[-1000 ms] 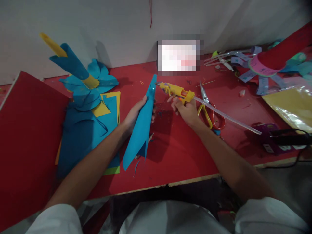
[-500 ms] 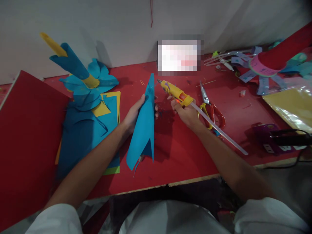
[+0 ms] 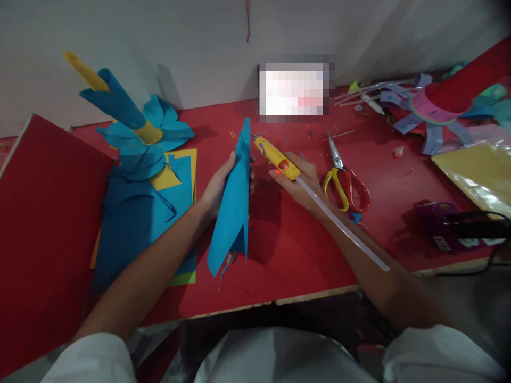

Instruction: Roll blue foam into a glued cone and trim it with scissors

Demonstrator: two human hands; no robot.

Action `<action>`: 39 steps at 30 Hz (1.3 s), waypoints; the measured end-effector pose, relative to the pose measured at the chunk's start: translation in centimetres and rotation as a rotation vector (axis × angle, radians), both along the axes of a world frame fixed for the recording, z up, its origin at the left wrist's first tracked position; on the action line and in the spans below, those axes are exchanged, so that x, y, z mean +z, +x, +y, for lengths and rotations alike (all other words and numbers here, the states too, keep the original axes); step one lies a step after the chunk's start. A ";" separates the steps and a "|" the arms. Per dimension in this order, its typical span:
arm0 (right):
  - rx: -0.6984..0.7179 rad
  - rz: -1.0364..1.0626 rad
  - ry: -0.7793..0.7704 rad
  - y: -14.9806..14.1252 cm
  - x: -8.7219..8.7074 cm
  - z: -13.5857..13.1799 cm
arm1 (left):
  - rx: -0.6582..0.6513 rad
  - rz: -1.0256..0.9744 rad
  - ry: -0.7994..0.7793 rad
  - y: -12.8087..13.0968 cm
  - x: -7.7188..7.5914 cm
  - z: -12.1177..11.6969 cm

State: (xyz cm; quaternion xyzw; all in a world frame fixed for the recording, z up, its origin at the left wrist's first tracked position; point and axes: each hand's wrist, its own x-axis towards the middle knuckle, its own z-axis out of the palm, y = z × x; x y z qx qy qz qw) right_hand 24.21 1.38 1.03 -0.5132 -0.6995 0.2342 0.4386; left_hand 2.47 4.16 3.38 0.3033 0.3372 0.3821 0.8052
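A blue paper cone (image 3: 231, 202), rolled with an open lower end, is gripped by my left hand (image 3: 221, 181); the thumb lies on its near side and the fingertips show past its right edge. My right hand (image 3: 299, 181) is wrapped round a yellow glue gun (image 3: 277, 158) with a small red light. The gun's metal nozzle points at the upper right edge of the cone, close to it; I cannot tell whether they touch. From the back of the gun a long clear glue stick (image 3: 343, 226) sticks out over my right forearm.
Scissors (image 3: 338, 170) with yellow and red handles lie right of my right hand. On the left are stacked coloured sheets (image 3: 155, 229), a blue paper flower (image 3: 128, 114) and a red board (image 3: 43, 229). A purple box (image 3: 439, 229) sits at the right.
The glue gun has moved left and tilted, bringing its nozzle nearer the cone. The cone has shifted slightly left in my left hand.
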 end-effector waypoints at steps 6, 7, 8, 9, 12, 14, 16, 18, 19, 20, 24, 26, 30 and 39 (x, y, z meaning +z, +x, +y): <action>-0.134 -0.263 -0.038 0.8 -0.9 0.9 | 0.124 -0.030 -0.005 -0.1 0.1 0.3; -0.141 -0.303 -0.045 0.9 -1.0 1.0 | 0.142 -0.045 -0.001 -0.1 0.1 0.4; -0.146 -0.337 -0.052 0.9 -1.2 1.1 | 0.160 -0.060 0.003 -0.2 0.1 0.4; -0.150 -0.363 -0.057 0.9 -1.3 1.2 | 0.180 -0.076 0.007 -0.2 0.1 0.4; -0.157 -0.404 -0.036 0.8 -1.7 1.2 | 0.239 -0.097 -0.003 -0.3 0.0 0.5; -0.164 -0.415 0.007 0.8 -1.8 1.2 | 0.263 -0.093 -0.010 -0.3 0.0 0.6; -0.163 -0.430 0.043 1.0 -1.9 1.3 | 0.265 -0.088 0.004 -0.3 -0.1 0.6; -0.153 -0.441 0.055 1.3 -1.9 1.4 | 0.255 -0.080 0.021 -0.3 -0.1 0.6; -0.152 -0.438 0.059 1.5 -1.8 1.4 | 0.251 -0.074 0.023 -0.2 0.0 0.5; -0.154 -0.426 0.067 1.7 -1.7 1.5 | 0.249 -0.069 0.022 -0.2 0.0 0.4; -0.168 -0.299 0.178 1.6 -0.8 1.1 | 0.262 -0.069 0.024 -0.2 -0.1 0.2; -0.101 -0.206 0.232 0.9 -0.2 0.5 | 0.253 -0.055 0.037 -0.4 -0.4 0.2; 0.177 -0.024 0.167 -1.1 0.9 -1.2 | 0.218 0.011 0.036 -0.7 -1.1 0.5; 0.434 0.137 -0.018 -2.4 1.1 -2.5 | 0.367 0.065 0.076 -0.7 -1.7 0.8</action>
